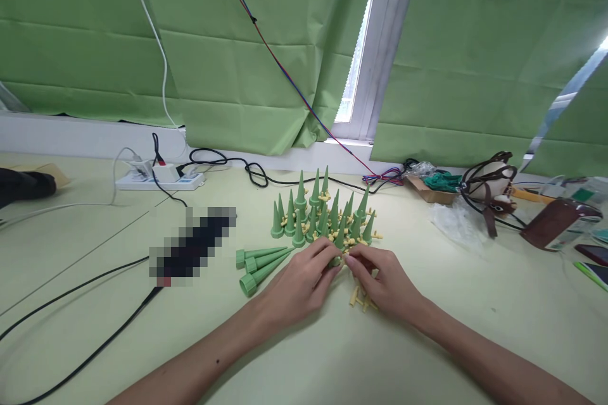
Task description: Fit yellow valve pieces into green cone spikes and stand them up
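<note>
While left hand (306, 272) pinched green piece (335, 261) just before upright cones (301, 195), right hand (387, 272) pressed fingertips together, contents unclear; piece seemed light, stiff, best held by sides.

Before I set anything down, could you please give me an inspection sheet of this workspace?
Surface: pale table, items spread across it.
Work pieces: green cones stand clustered, yellow pieces among them; three lie sideways; more yellow pieces lie beneath the right hand.
Clutter: cardboard box, clear plastic bag, brown container on the right; pixelated dark object on the left.
Grip: left hand pinches a small green part; right fingertips close beside it, their hold too small to tell.
Cables: white power strip, plugs in; red and blue wires slant down to the table.
Surroundings: green curtains, window frame between.
</note>
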A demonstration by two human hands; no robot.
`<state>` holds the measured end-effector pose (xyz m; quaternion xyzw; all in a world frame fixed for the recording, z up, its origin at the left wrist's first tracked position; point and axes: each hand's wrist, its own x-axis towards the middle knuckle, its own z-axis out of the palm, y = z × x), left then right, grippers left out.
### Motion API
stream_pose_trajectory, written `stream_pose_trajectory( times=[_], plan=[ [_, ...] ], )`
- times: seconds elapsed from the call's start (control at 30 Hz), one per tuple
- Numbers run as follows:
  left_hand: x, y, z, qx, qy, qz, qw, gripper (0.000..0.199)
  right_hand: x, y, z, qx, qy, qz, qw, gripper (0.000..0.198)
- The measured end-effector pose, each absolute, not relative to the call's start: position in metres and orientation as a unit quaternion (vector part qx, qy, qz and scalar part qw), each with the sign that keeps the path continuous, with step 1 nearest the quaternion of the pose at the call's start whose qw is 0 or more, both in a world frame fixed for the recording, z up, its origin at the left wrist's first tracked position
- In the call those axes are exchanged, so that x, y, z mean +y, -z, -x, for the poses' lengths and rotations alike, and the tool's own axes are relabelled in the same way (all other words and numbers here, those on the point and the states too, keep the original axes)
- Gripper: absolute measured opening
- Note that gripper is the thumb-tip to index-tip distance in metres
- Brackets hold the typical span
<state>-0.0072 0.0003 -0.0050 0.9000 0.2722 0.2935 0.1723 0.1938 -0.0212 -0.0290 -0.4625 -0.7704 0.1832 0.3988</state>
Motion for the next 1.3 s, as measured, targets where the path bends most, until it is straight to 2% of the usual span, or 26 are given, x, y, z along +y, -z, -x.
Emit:
stream_pose_trajectory(
  times=[0.47, 0.77, 1.03, 1.2, 1.3],
  plan=[
    [0.0013, 0.0096, 0.0093, 0.227, -0.3, -0.911, 0.17, 0.021, -0.0204, 0.0285, -0.1946, -0.779, -0.167, 0.456, 0.397, 0.031],
    [0.0034, 0.0115, 0.0105, 0.199, -0.298, -0.921, 0.153, 0.031, -0.0212, 0.0286, -0.1943, -0.754, -0.23, 0.475, 0.39, 0.034],
    [0.0024, 0.0096, 0.0095, 0.223, -0.297, -0.913, 0.169, 0.032, -0.0209, 0.0303, -0.1942, -0.73, -0.254, 0.484, 0.411, 0.037],
    [-0.0006, 0.0075, 0.0076, 0.241, -0.339, -0.889, 0.194, 0.029, -0.0226, 0.027, -0.1936, -0.705, -0.245, 0.492, 0.448, 0.037],
    [-0.0013, 0.0069, 0.0065, 0.276, -0.375, -0.861, 0.205, 0.018, -0.0241, 0.0242, -0.1935, -0.697, -0.236, 0.488, 0.469, 0.037]
  ],
)
